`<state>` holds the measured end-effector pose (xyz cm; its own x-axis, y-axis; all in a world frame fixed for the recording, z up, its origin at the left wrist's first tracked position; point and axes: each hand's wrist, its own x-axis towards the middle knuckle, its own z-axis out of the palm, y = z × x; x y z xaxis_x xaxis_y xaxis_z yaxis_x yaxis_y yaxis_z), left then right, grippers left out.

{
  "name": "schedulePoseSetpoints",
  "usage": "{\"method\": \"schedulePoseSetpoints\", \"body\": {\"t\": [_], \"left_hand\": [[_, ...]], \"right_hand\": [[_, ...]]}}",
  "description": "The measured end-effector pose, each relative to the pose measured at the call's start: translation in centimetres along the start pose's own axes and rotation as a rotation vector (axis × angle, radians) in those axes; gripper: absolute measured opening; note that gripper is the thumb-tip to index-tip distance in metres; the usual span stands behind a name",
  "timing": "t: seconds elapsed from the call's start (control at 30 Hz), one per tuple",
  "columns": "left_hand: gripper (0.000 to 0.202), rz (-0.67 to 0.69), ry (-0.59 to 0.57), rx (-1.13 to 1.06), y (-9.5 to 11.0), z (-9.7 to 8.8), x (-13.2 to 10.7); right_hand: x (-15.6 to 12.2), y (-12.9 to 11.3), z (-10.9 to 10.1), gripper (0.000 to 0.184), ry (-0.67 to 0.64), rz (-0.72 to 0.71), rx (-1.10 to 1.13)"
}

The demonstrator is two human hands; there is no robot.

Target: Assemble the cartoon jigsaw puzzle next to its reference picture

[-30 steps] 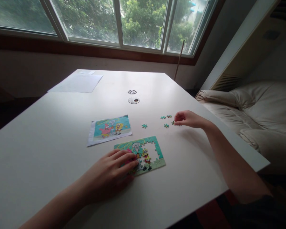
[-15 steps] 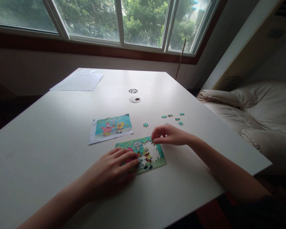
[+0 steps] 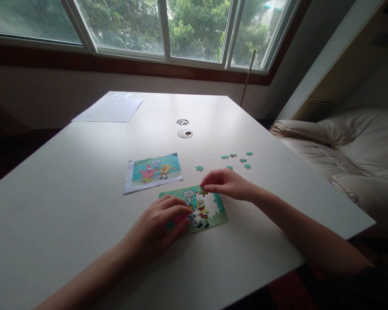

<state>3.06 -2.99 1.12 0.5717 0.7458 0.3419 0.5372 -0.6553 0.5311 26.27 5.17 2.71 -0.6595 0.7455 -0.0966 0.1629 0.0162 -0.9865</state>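
Observation:
A partly filled jigsaw puzzle [image 3: 218, 217] of cartoon figures lies near the front of the white table, with a white gap on its right side. Over its left part rests my left hand [image 3: 170, 215], fingers loosely stretched and holding nothing. My right hand [image 3: 226, 183] pinches a small puzzle piece [image 3: 203, 192] between thumb and fingertips, above the top of the gap. Part of that piece is hidden by the fingers. Behind the puzzle, a printed picture [image 3: 155, 172] shows the same figures.
Several loose pieces [image 3: 242, 160] lie beyond my right hand, and a single piece [image 3: 199, 168] sits left of them. Two round grommets [image 3: 185, 134] are set in the white table [image 3: 84, 193]. Papers [image 3: 110, 110] lie at the far left; a pale sofa [image 3: 358, 142] stands at right.
My right hand has moved slightly left along the puzzle's top edge with the piece in its fingertips. My left hand's fingers have shifted a little on the puzzle.

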Motion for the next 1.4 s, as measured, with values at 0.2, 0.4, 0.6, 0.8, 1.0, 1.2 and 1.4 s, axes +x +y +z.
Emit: {"method": "schedulePoseSetpoints", "body": {"t": [0.2,0.4,0.6,0.8,1.0,1.2,1.4], "left_hand": [[0.011,-0.163,0.128,-0.108,0.6,0.5,0.6],[0.011,-0.214,0.198,-0.17,0.5,0.5,0.5],[0.018,-0.304,0.203,-0.176,0.5,0.4,0.6],[0.019,-0.322,0.171,-0.276,0.6,-0.1,0.7],[0.017,-0.314,0.163,-0.254,0.4,0.1,0.7],[0.018,-0.266,0.156,-0.18,0.3,0.1,0.8],[0.017,-0.069,0.153,0.211,-1.0,-0.2,0.2]], "right_hand": [[-0.3,-0.6,1.9,0.027,0.03,0.104,0.194],[-0.4,-0.8,3.1,0.033,0.042,0.14,0.217],[-0.4,-0.4,3.5,0.038,0.021,0.138,0.238],[-0.6,-0.6,2.9,0.034,0.041,0.082,0.084],[-0.9,-0.7,2.7,0.03,0.007,0.031,-0.146],[-1.2,-1.8,2.4,0.023,-0.003,0.01,-0.443],[-1.3,-1.7,0.0,0.028,-0.024,0.105,-0.679]]}}
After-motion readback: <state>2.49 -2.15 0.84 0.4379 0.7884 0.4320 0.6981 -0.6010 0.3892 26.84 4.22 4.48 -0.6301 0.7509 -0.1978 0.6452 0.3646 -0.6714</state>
